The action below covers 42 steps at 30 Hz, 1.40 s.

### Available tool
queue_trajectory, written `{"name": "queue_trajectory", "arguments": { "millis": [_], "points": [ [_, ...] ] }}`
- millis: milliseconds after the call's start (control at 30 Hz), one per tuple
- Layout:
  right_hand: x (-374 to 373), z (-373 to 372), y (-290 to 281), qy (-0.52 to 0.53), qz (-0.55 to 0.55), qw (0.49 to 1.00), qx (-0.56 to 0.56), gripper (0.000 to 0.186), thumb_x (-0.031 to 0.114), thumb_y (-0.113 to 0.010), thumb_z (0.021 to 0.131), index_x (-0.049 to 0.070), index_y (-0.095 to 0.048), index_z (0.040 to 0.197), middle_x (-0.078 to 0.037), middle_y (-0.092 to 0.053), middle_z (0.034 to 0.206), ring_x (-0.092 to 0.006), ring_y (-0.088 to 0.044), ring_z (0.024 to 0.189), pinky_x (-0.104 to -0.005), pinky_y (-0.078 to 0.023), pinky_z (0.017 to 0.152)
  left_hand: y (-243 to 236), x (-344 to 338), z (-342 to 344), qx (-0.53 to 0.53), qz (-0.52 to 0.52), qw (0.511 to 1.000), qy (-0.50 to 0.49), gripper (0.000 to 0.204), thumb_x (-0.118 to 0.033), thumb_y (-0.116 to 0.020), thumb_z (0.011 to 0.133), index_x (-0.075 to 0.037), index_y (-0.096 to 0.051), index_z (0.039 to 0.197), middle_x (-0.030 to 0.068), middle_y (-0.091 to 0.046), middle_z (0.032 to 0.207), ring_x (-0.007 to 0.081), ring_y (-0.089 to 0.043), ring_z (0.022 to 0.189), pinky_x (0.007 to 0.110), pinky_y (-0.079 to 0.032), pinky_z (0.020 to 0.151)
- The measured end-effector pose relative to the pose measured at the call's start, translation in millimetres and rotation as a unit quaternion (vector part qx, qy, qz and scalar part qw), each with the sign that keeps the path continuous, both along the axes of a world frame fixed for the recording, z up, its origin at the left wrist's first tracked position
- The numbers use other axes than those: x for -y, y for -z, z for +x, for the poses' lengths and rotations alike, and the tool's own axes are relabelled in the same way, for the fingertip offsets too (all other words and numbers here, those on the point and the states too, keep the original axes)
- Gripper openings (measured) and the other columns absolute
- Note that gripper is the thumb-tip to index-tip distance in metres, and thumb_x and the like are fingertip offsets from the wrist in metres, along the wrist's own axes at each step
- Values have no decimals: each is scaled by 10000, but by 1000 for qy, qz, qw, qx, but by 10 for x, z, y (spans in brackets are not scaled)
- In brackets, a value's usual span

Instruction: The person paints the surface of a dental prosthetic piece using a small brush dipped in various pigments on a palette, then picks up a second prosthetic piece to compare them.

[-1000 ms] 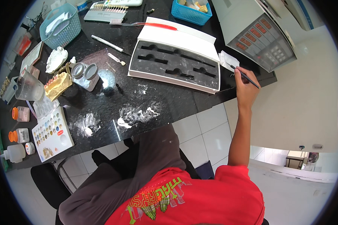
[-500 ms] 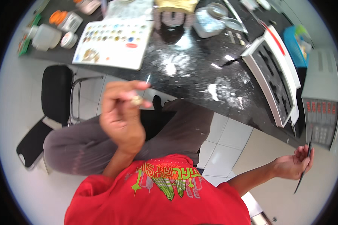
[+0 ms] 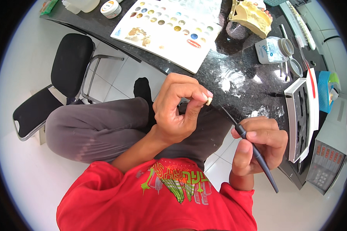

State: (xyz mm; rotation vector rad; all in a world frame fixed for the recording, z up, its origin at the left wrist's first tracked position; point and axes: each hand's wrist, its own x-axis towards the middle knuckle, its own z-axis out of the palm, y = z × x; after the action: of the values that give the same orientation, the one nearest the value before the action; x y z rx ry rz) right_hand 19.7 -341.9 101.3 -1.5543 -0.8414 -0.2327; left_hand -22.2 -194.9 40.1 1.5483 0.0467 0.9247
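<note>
My left hand (image 3: 175, 106) is raised over my lap near the counter's edge, pinching a small cream tooth-like piece (image 3: 209, 101) between thumb and finger. Just to its right, my right hand (image 3: 260, 144) grips a slim black tool (image 3: 264, 167) with a fine tip, angled toward the piece; they appear slightly apart. Beyond both hands, smears of white material (image 3: 229, 79) lie on the black counter. A white palette (image 3: 169, 50) with wells of coloured paste rests farther back, beside a lidded jar (image 3: 270, 52) standing with its cap open.
A yellow dental cast (image 3: 250, 19) is at the back. An open case (image 3: 295, 129) with a dark insert, a blue basket (image 3: 324, 104) and a machine with red displays (image 3: 324, 169) line the right. A black chair (image 3: 71, 63) stands at left.
My left hand has appeared with the small piece and turned toward the right one. My right hand has moved from the counter's right end leftward, in front of my body, still holding the tool.
</note>
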Motion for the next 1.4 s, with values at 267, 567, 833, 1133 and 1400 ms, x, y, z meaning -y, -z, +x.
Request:
{"name": "queue_trajectory", "arguments": {
  "millis": [267,567,833,1133,1400],
  "points": [
    [-9,46,23,-4,-21,1000,11,222,-4,-652,696,14,-529,880,-117,-594,680,-181,-587,521,-263,-463,458,-4,-57,2,1,56,998,13,78,-3,-620,857,-24,-545,856,94,-566,834,149,-611,700,241,-506,606],
    [-35,5,43,13,-33,999,12,222,-11,-670,680,21,-532,851,-109,-592,679,-177,-581,508,-267,-481,435,18,-26,9,15,31,999,-10,103,10,-669,819,-32,-577,839,88,-626,805,146,-627,695,231,-503,588],
    [-72,5,57,21,-19,999,18,198,-13,-677,681,8,-542,825,-114,-589,655,-166,-560,480,-249,-472,414,33,-17,14,22,35,999,-12,120,21,-676,804,-33,-576,844,89,-621,806,149,-628,697,231,-506,583],
    [-71,-4,57,21,-21,1000,10,193,-1,-685,686,8,-539,813,-108,-583,644,-166,-560,470,-248,-470,413,46,-28,19,31,41,999,-7,113,31,-663,805,-31,-578,845,94,-609,818,156,-639,703,230,-510,571],
    [-75,-4,36,22,-28,999,5,191,4,-692,694,13,-538,806,-103,-580,643,-172,-569,474,-258,-484,427,48,-18,18,29,37,999,-8,110,27,-664,805,-34,-579,841,94,-610,817,158,-640,702,229,-507,568]
  ]
}}
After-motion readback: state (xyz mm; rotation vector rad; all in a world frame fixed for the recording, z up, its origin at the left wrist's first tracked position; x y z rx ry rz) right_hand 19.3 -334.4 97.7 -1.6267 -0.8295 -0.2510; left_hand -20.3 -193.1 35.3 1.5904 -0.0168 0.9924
